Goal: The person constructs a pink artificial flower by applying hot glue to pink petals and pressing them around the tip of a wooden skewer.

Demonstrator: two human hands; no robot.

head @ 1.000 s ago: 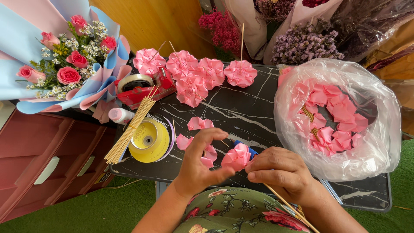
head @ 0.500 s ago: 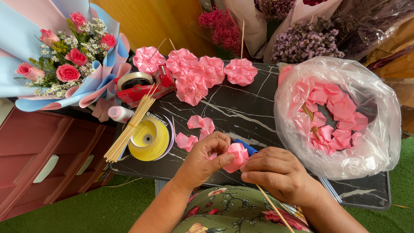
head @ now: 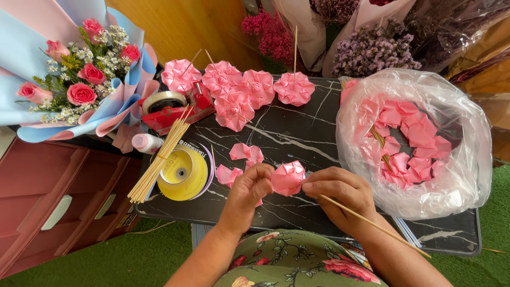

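My left hand (head: 248,192) and my right hand (head: 340,195) meet over the near edge of a dark marbled table (head: 297,133). Between their fingertips is a pink folded paper flower (head: 287,178) fixed on a thin wooden stick (head: 372,223), which slants down to the right under my right hand. My left fingers pinch the flower's left side, my right fingers grip the stick at its base. Loose pink petals (head: 241,159) lie just beyond my left hand.
Several finished pink flowers (head: 239,93) on sticks lie at the table's back. A clear bag of pink petals (head: 414,138) fills the right side. A yellow ribbon roll (head: 183,172), stick bundle (head: 159,157), red tape dispenser (head: 170,109) and rose bouquet (head: 74,85) sit left.
Both hands have lifted the flower slightly and turned it; my left fingers have closed further round its side. The view has shifted a little.
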